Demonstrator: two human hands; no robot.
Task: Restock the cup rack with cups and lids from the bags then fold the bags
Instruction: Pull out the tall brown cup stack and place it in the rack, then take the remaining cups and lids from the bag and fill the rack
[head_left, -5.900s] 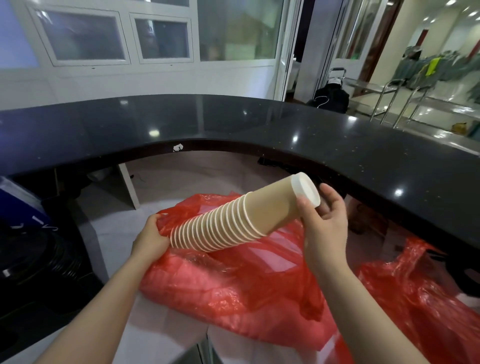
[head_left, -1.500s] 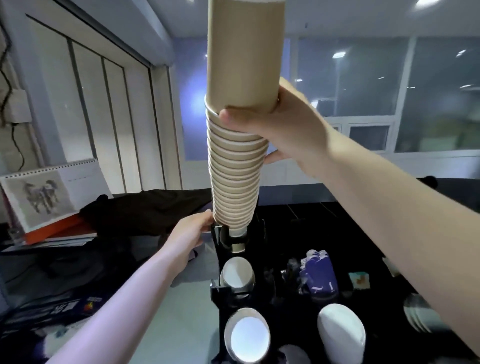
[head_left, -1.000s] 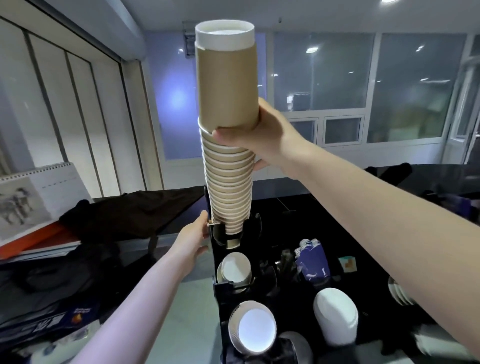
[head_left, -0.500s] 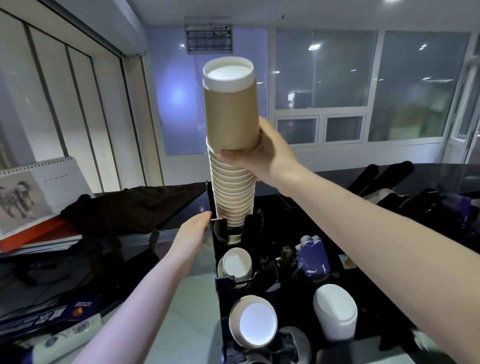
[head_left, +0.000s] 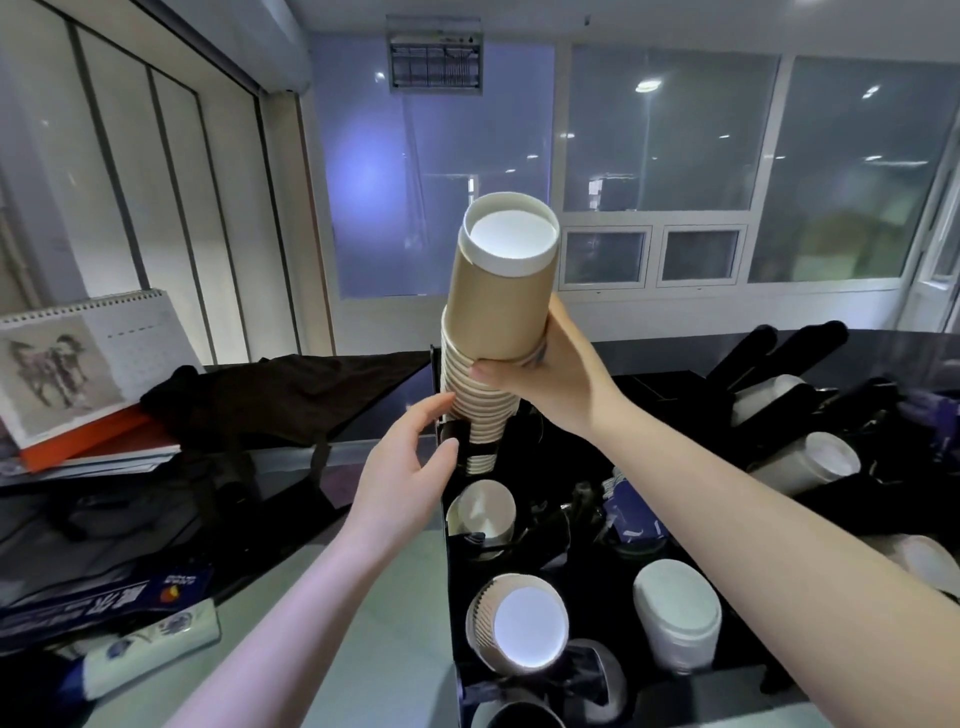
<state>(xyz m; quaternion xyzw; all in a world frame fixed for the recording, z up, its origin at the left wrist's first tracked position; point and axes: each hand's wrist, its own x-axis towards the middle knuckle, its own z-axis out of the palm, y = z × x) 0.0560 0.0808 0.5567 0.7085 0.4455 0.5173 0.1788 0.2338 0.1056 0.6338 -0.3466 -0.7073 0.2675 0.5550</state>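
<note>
While the right hand (head_left: 540, 374) grips the stack of paper cups (head_left: 493, 332) around its middle, thumb on the near side and fingers wrapped behind, the stack's lower end sits in the far slot of the black cup rack (head_left: 452, 545). The left hand (head_left: 410, 467) rests beside that slot with fingers relaxed, touching the rack's edge and the lowest cups, holding nothing. Paper cups like these are likely light, and the thin walls would dent under a hard squeeze, so a gentle clasp suits them. Nested cups can slide apart, so holding where the top cup's sleeve meets the rolled rims below seems wise. A tall stack may tilt or bind at the slot's mouth; the steadying hand low down helps. Other slots nearer the camera hold a second cup stack (head_left: 519, 623) and white lids (head_left: 675, 618).
</note>
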